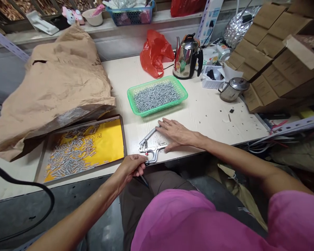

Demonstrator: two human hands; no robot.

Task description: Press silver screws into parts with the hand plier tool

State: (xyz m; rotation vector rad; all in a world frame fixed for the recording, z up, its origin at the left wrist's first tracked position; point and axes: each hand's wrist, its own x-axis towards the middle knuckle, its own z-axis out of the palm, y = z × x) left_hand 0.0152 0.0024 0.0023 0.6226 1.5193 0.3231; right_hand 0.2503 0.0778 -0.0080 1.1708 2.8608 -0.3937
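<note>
A silver metal hand tool (153, 149) with two spread handles, a coil spring and a small red part lies at the table's front edge. Over its upper lever, my right hand (176, 134) rests with fingers stretched out and the thumb by the lower handle. My left hand (133, 165) is closed in a pinch against the tool's front end, beside the red part; whatever its fingertips hold is too small to make out. Left of it, a shallow tray (123, 139) lined with yellow card bears many small metal pins. Similar silver pieces fill a green basket (132, 109) behind the tool.
A large brown paper sack (65, 73) stands behind the tray. Toward the back are a red plastic bag (155, 52), an electric kettle (186, 57), a white basket (211, 82) and a metal pot (232, 91). Cardboard boxes (279, 66) are stacked at right. Small scraps (231, 111) dot the tabletop.
</note>
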